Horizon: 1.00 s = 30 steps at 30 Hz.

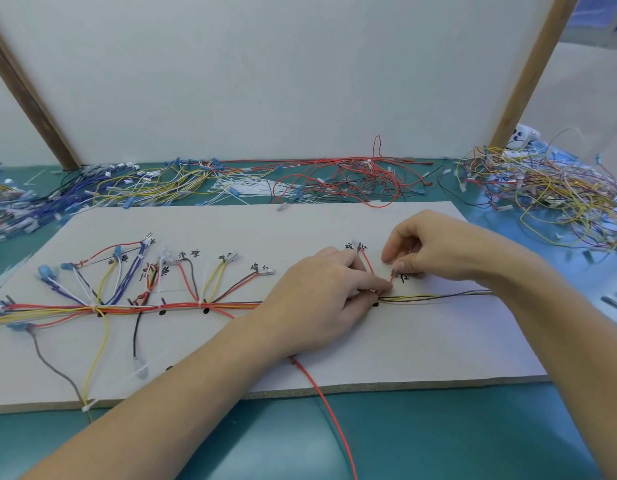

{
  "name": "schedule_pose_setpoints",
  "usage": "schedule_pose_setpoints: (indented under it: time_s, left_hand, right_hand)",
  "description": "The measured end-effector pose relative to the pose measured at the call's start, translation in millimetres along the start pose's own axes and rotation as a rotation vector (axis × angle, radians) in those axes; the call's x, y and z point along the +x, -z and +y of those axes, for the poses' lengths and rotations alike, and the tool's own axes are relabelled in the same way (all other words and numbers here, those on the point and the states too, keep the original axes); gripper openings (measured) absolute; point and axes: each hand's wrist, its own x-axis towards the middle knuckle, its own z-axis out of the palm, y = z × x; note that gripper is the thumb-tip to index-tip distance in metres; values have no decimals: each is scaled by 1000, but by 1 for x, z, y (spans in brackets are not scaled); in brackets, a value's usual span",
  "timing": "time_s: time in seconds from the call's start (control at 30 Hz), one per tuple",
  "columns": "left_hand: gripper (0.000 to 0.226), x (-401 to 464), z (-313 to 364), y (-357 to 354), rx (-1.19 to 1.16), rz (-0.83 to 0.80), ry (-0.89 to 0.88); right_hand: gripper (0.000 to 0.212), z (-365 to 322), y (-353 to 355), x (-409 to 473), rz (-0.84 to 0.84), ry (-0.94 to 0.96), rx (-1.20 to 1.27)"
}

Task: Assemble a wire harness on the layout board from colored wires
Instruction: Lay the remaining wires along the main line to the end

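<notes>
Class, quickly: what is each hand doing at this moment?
Left hand: fingers pinch the wire bundle on the layout board.
Right hand: pinches the short red wire.

The layout board carries handwritten black Chinese characters at the branch ends of the harness. Most are too blurred to read; "红" can be made out at the far right mark, and "棕红" seemingly at two others.
</notes>
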Motion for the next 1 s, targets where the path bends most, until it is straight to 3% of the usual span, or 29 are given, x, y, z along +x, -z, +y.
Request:
schedule_pose_setpoints:
  time_s: [0.13,0.23,0.47,0.6,0.8,0.87,0.93,1.0]
  left_hand:
    - [31,1,0,3,3,-43,-4]
    - [31,2,-1,4,-14,-58,-10]
    - [29,0,-3,1,-84,7,27]
    - [20,2,-6,0,-268,65,81]
    - [16,1,-9,2,-473,199,141]
    - [14,3,-11,5,-528,267,174]
    - [12,4,-12,8,-610,341,220]
    - [12,4,-13,10,-718,411,274]
  right_hand:
    - [38,-8,-3,1,-71,1,109]
    - [38,-3,-4,-3,-98,3,232]
    - [39,4,-17,-15,29,-8,390]
    - [39,2,-24,-27,174,-24,441]
    - [27,-28,-35,-63,582,120,190]
    - [20,-45,-51,-87,517,190,226]
    - [11,-63,-73,-108,282,183,257]
    - [30,-75,-94,-119,133,143,117]
